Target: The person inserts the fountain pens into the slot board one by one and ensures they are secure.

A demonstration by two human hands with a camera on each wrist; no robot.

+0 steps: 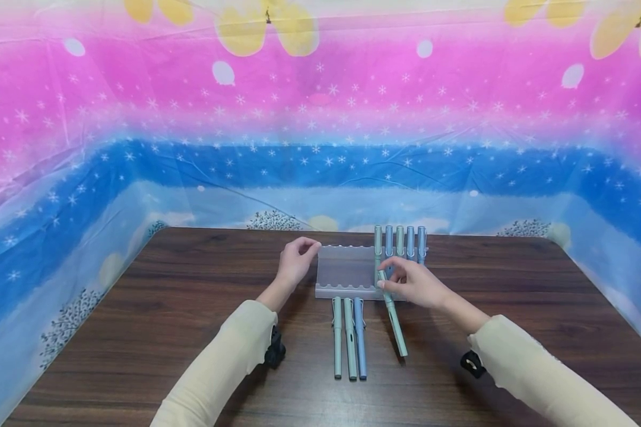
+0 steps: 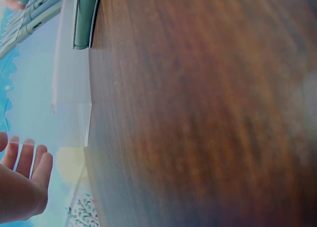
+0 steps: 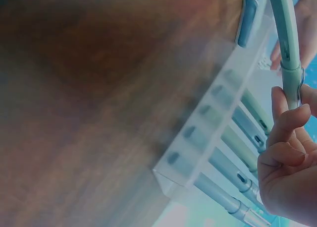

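Note:
A clear plastic pen rack (image 1: 347,268) with scalloped edges stands on the table. My left hand (image 1: 295,262) pinches its far left corner between thumb and fingertips; in the left wrist view the other fingers (image 2: 41,167) are spread beside the rack's end. My right hand (image 1: 418,284) holds a green pen (image 1: 393,320) by its capped end, between thumb and fingers. That pen slants over the rack's front edge, its other end toward me. Several green and blue pens (image 3: 233,150) lie side by side in the rack's right part, caps at the far side.
Two green pens (image 1: 338,341) and a blue pen (image 1: 360,344) lie in a row on the brown wooden table (image 1: 192,296), just in front of the rack. A pink and blue patterned cloth (image 1: 320,160) hangs around the table's back and sides.

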